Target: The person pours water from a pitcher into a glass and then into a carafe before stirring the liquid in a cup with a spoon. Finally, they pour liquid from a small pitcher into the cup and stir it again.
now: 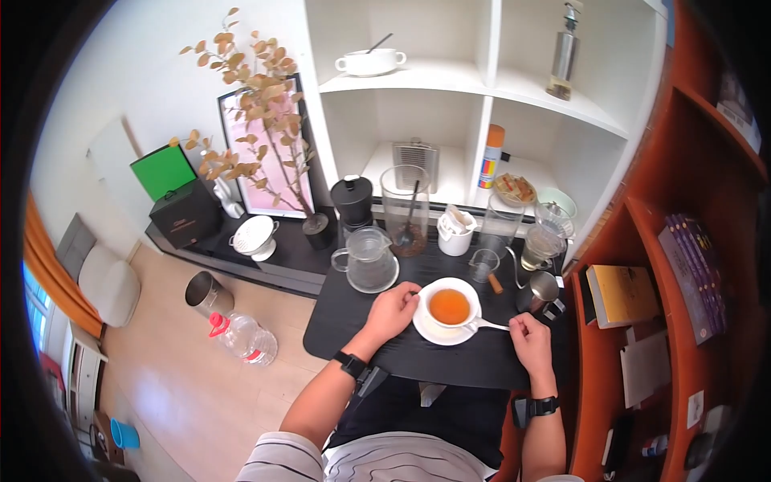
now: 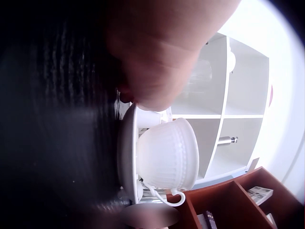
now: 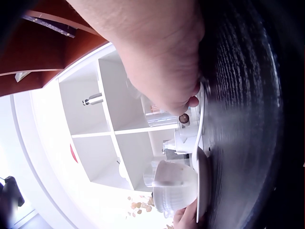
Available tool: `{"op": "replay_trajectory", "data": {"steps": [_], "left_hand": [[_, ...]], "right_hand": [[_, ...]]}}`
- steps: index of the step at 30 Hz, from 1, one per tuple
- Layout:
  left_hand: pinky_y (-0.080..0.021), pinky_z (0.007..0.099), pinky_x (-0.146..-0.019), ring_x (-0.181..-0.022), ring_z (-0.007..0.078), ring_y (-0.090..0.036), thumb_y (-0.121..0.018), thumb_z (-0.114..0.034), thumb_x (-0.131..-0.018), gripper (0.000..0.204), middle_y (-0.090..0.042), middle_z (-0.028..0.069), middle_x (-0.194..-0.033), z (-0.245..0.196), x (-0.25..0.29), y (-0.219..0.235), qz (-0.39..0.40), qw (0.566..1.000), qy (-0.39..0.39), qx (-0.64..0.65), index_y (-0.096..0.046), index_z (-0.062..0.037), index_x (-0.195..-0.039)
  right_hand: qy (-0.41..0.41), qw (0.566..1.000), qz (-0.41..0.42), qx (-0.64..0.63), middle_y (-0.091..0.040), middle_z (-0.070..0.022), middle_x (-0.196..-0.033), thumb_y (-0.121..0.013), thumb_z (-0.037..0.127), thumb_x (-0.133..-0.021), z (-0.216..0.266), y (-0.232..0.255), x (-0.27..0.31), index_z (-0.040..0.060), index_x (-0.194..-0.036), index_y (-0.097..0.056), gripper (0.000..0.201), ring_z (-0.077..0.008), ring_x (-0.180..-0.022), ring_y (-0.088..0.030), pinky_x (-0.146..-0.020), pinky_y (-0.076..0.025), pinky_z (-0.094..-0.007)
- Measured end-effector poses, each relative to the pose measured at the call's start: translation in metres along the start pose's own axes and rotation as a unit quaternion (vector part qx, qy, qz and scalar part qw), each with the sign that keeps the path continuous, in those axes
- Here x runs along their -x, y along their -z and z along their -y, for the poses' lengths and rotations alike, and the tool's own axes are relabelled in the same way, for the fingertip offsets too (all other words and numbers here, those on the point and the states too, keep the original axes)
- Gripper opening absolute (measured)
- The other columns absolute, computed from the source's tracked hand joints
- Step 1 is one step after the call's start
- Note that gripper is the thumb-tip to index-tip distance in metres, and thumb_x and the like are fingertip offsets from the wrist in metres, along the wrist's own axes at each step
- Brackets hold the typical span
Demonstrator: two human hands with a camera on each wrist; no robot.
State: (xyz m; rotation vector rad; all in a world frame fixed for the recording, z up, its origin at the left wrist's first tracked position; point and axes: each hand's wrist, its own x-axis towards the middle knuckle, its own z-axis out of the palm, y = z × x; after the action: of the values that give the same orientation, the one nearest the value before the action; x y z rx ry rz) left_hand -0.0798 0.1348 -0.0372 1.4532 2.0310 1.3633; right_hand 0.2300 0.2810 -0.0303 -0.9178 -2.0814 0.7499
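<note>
A white teacup [image 1: 454,283] of amber tea [image 1: 448,307] stands on a white saucer [image 1: 440,336] near the front of the black table. My left hand [image 1: 393,312] grips the saucer's left rim, its fingertips right at the edge. On the other side, my right hand [image 1: 532,341] pinches the handle end of a white spoon [image 1: 493,325], whose other end rests on the saucer beside the cup. In the left wrist view the cup [image 2: 167,155] sits upright, its handle turned toward the right hand. The right wrist view shows the spoon's long handle [image 3: 200,119] reaching the saucer.
Behind the cup stand a glass pitcher [image 1: 370,259], a black grinder [image 1: 352,201], a tall glass jar [image 1: 404,205] and a white mug [image 1: 455,234]. A small glass with a wooden handle [image 1: 495,283] and a metal pitcher [image 1: 540,291] are at the right. White shelves [image 1: 450,120] rise behind.
</note>
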Motion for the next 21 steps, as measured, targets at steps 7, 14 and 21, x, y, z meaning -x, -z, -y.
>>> {"op": "replay_trajectory", "data": {"steps": [7,14,21], "left_hand": [[-0.051,0.0315,-0.065,-0.066,0.0136,-0.063,-0.067,-0.015,-0.101,0.021,-0.066,0.0048,-0.076,0.0,0.001,0.005,-0.007,1.0,0.001,0.001,-0.072,-0.0021,-0.118],[-0.053,0.0381,-0.067,-0.069,0.0235,-0.068,-0.066,-0.018,-0.101,0.021,-0.07,0.0107,-0.078,0.001,0.001,0.001,-0.015,1.0,-0.018,0.002,-0.072,-0.0044,-0.116],[-0.053,0.0403,-0.067,-0.07,0.0283,-0.068,-0.065,-0.019,-0.101,0.022,-0.069,0.0129,-0.079,0.0,0.002,0.001,-0.028,0.999,-0.041,-0.003,-0.071,-0.0052,-0.116]], "right_hand": [[0.001,1.0,-0.005,-0.017,-0.06,-0.0077,-0.066,-0.072,0.011,-0.1,0.0,0.0,0.0,-0.0024,-0.091,-0.069,0.016,-0.0134,-0.059,-0.056,-0.058,-0.046,-0.0314],[-0.013,1.0,-0.006,-0.024,-0.053,-0.0024,-0.064,-0.071,0.011,-0.1,-0.007,-0.004,-0.001,-0.0026,-0.09,-0.068,0.017,-0.0083,-0.06,-0.047,-0.057,-0.041,-0.0294],[-0.018,1.0,-0.004,-0.008,-0.054,-0.0023,-0.064,-0.07,0.012,-0.101,-0.01,-0.005,0.0,-0.0021,-0.089,-0.067,0.019,-0.0094,-0.059,-0.047,-0.056,-0.041,-0.0305]]}}
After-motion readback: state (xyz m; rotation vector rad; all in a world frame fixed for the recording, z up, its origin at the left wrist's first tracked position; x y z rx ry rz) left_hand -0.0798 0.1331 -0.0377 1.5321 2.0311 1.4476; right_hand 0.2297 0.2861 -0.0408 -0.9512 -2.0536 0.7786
